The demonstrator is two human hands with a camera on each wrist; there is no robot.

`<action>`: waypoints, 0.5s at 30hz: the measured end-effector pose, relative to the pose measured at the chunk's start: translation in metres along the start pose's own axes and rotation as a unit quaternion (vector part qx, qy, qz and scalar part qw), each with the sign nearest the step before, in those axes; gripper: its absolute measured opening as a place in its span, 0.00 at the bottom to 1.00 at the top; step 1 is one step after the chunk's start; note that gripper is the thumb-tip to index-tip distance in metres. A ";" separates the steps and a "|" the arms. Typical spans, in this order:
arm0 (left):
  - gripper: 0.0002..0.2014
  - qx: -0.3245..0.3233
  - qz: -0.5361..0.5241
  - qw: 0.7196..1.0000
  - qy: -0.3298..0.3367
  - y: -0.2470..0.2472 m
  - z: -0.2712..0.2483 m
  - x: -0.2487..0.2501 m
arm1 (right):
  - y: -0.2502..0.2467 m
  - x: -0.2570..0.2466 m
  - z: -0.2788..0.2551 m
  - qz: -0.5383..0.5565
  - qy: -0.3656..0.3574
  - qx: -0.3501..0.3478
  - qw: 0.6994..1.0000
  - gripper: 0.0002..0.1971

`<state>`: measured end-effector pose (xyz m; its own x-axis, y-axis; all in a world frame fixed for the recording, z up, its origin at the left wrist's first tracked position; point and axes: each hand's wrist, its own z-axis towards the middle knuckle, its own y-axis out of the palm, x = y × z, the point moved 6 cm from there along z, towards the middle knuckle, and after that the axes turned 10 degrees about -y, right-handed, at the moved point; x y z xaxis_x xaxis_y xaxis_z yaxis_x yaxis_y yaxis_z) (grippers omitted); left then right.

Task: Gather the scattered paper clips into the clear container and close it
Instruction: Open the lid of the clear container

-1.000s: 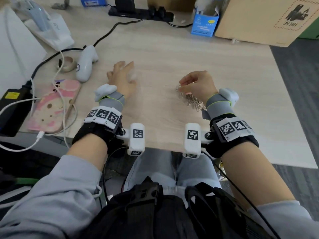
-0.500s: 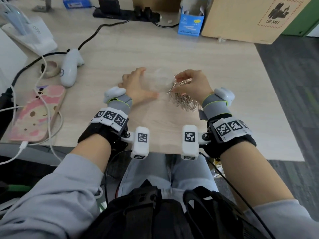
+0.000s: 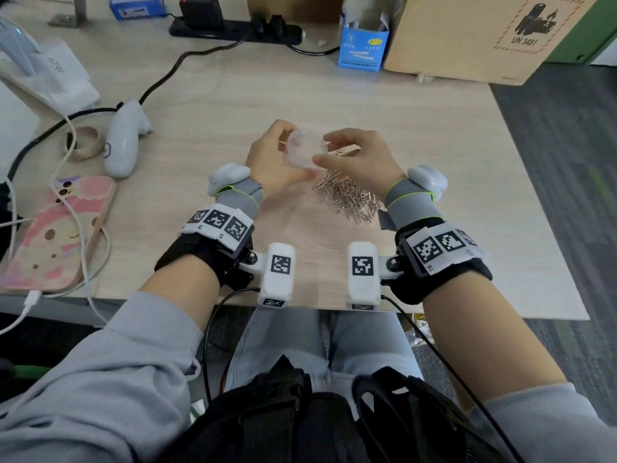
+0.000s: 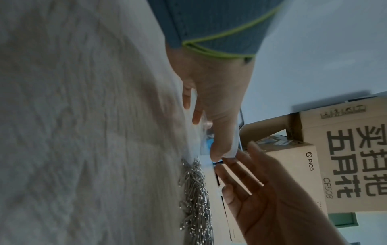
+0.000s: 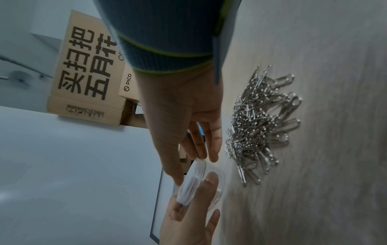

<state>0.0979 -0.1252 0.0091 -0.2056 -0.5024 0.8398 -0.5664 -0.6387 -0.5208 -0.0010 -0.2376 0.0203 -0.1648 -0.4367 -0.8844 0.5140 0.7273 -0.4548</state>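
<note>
A small round clear container (image 3: 305, 152) is held just above the desk's middle. My left hand (image 3: 297, 152) grips its body from the left, thumb underneath and fingers behind. My right hand (image 3: 324, 148) pinches its lid (image 5: 192, 180) between thumb and fingers from the right. A heap of silver paper clips (image 3: 349, 198) lies on the desk under my right palm and wrist. The clips (image 5: 261, 124) sit beside the right hand in the right wrist view, and the clips (image 4: 196, 199) show again in the left wrist view. No clips are visible inside the container.
A white controller (image 3: 125, 142), a tape roll (image 3: 85, 143) and a pink phone (image 3: 56, 232) with white cables lie at the left. At the back stand a power strip (image 3: 233, 26), a blue box (image 3: 362, 45) and a cardboard box (image 3: 484, 35). The desk's right edge (image 3: 541, 195) is near.
My left hand brought the container from the left to the middle and lifted it. My right hand left the clip heap and took hold of the lid.
</note>
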 end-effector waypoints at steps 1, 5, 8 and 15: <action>0.33 0.002 -0.002 1.000 0.007 -0.002 0.000 0.002 | 0.001 -0.005 0.001 -0.005 -0.003 0.000 1.000 0.22; 0.33 0.013 0.034 0.998 0.058 -0.007 -0.004 0.011 | 0.005 -0.018 0.005 -0.070 -0.022 0.012 0.997 0.26; 0.35 0.015 0.044 0.996 0.073 -0.012 -0.006 0.012 | 0.009 -0.026 0.006 -0.116 -0.038 0.006 0.993 0.28; 0.29 -0.027 0.052 0.997 0.041 -0.018 -0.008 0.001 | 0.020 -0.039 0.003 -0.165 -0.102 -0.056 0.979 0.30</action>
<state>0.1018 -0.1095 0.0208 -0.3286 -0.5133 0.7928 -0.5804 -0.5525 -0.5983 0.0188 -0.2074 0.0462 -0.1292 -0.7465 -0.6527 0.3630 0.5769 -0.7317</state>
